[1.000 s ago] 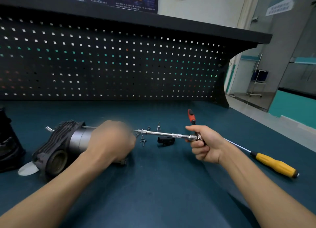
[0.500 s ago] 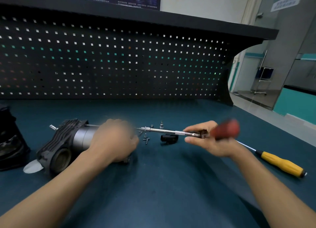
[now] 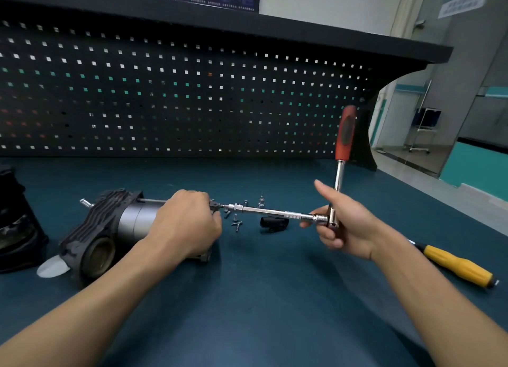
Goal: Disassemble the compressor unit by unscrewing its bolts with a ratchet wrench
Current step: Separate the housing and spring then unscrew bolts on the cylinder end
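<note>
On the bench mat (image 3: 275, 298), left of centre, the compressor unit (image 3: 115, 226) is laid on its side: finned head to the left, smooth motor can to the right.

Handling, judged from looks:
- Cast metal body, so it is likely heavy and stiff. No give is expected.
- The round can is likely to roll under torque and looks slick. The finned head offers better purchase.
- The best hold is over the can near the bolt end, pressed down into the mat.

Grip:
- The left hand (image 3: 187, 223) is wrapped over the right end of the can, fingers curled tight round its edge, next to the bit tip. The bolt itself is hidden behind the fingers.
- The ratchet wrench (image 3: 339, 174) is held by the right hand (image 3: 349, 226) at its head. The fingers are closed round the joint with the extension bar (image 3: 275, 212), and the thumb is stuck up free.
- The red handle stands nearly upright. The bar runs level to the unit's end face.

Also seen:
- Loose screws (image 3: 237, 225), a small black part (image 3: 273, 223) and an upright bit (image 3: 262, 201) lie near the bar.
- A yellow screwdriver (image 3: 459, 265) is well apart to the right.

Risk: with a long bar and a grip only at the head, the bit could cam out if the bar is not kept in line.
</note>
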A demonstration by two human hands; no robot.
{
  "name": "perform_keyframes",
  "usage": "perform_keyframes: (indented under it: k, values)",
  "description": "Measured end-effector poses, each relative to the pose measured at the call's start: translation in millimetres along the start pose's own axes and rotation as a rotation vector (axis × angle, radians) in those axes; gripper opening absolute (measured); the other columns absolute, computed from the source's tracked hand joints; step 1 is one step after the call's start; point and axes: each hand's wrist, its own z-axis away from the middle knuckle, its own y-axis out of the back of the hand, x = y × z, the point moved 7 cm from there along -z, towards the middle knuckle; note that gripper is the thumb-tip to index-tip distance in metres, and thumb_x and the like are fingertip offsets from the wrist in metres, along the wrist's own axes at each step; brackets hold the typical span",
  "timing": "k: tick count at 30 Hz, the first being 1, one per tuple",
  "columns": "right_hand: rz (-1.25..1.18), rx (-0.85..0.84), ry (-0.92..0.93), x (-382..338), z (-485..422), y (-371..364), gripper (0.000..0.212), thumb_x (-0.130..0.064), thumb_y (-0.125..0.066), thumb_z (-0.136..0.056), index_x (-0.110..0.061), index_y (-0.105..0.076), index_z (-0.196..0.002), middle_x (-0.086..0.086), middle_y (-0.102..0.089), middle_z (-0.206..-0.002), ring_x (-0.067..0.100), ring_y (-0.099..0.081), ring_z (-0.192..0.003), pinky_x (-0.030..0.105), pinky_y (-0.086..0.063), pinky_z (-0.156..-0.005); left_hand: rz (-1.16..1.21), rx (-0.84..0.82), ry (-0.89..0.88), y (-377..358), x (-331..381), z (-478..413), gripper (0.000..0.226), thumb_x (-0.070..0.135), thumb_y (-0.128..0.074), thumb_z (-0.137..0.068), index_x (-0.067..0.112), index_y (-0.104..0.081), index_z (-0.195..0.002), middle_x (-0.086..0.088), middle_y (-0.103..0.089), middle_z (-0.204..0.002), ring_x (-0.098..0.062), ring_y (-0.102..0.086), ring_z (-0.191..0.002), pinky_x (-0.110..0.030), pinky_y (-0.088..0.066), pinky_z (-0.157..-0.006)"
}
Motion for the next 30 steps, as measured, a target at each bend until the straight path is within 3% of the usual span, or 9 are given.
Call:
perform_keyframes:
  k: [3,7,10,13,15,17,21,26,30]
  values:
    - [-0.219,-0.061,-0.123,3,2,-5,0.065,-0.061,-0.051,-0.091,-0.003,-0.074,-0.071,-0.001,-0.032,-0.041,0.012,-0.024,-0.032,0.024,-0.024,-0.039,0.004,0.002,0.014,0,-1,0,0.026,0.038,-0.050,-0.088,0.017,-0.051,-0.073,0.001,-0.054,-0.075,-0.026,-0.052,-0.085,-0.034,-0.041,-0.065]
    - [-0.290,-0.042,-0.164,12,-1,-6,0.047,-0.045,-0.058,-0.091,-0.007,-0.066,-0.064,-0.001,-0.036,-0.044,0.010,-0.025,-0.033,0.022,-0.022,-0.041,0.011,0.004,0.031,3,-1,1,0.024,0.037,-0.050,-0.087,0.017,-0.055,-0.075,0.000,-0.059,-0.076,-0.025,-0.052,-0.085,-0.034,-0.045,-0.066]
    - [-0.077,0.065,-0.006,8,-6,6,0.037,-0.046,-0.068,-0.087,-0.013,-0.064,-0.071,0.005,-0.047,-0.050,0.012,-0.033,-0.037,0.021,-0.027,-0.043,0.039,0.021,0.037,6,0,5,0.023,0.036,-0.050,-0.087,0.017,-0.055,-0.075,0.003,-0.056,-0.076,-0.023,-0.050,-0.086,-0.034,-0.043,-0.065]
    - [0.338,0.093,0.266,-4,-6,12,0.029,-0.047,-0.077,-0.082,-0.020,-0.072,-0.070,0.007,-0.062,-0.060,0.012,-0.048,-0.047,0.020,-0.038,-0.047,0.058,0.021,0.032,8,1,9,0.022,0.036,-0.050,-0.087,0.017,-0.057,-0.079,0.004,-0.056,-0.080,-0.021,-0.049,-0.090,-0.036,-0.046,-0.070]
    - [0.559,0.073,0.381,-8,-5,12,0.014,-0.041,-0.082,-0.080,-0.028,-0.079,-0.085,-0.005,-0.070,-0.070,0.005,-0.059,-0.061,0.017,-0.045,-0.060,0.077,0.018,0.039,9,2,11,0.022,0.037,-0.050,-0.087,0.017,-0.060,-0.085,0.004,-0.059,-0.085,-0.021,-0.050,-0.094,-0.037,-0.048,-0.074]
    - [0.722,0.037,0.435,-5,-5,8,0.018,-0.035,-0.084,-0.079,-0.035,-0.076,-0.095,-0.019,-0.071,-0.080,-0.001,-0.064,-0.073,0.016,-0.046,-0.071,0.082,0.021,0.046,10,3,12,0.025,0.038,-0.051,-0.086,0.018,-0.062,-0.094,0.003,-0.062,-0.092,-0.021,-0.052,-0.099,-0.038,-0.049,-0.079]
    - [0.619,0.202,0.608,-14,-3,13,0.032,-0.020,-0.088,-0.075,-0.028,-0.076,-0.103,-0.001,-0.073,-0.089,0.011,-0.066,-0.076,0.016,-0.049,-0.074,0.005,-0.002,0.051,8,2,11,0.041,0.045,-0.051,-0.087,0.016,-0.062,-0.114,0.001,-0.064,-0.115,-0.024,-0.052,-0.112,-0.036,-0.047,-0.089]
    - [0.590,0.334,0.784,-29,6,11,0.033,-0.012,-0.089,-0.071,-0.015,-0.078,-0.102,-0.002,-0.069,-0.083,-0.001,-0.060,-0.071,0.007,-0.041,-0.070,-0.075,0.000,0.056,11,1,10,0.031,0.045,-0.047,-0.087,0.018,-0.061,-0.091,0.000,-0.064,-0.095,-0.025,-0.056,-0.098,-0.035,-0.044,-0.072]
    - [0.462,0.272,0.648,-25,4,11,0.019,-0.032,-0.084,-0.075,-0.025,-0.076,-0.091,-0.011,-0.072,-0.074,-0.004,-0.061,-0.064,0.009,-0.044,-0.064,-0.065,0.020,0.040,11,5,8,0.026,0.038,-0.048,-0.089,0.016,-0.052,-0.076,0.000,-0.056,-0.082,-0.026,-0.054,-0.093,-0.034,-0.039,-0.066]
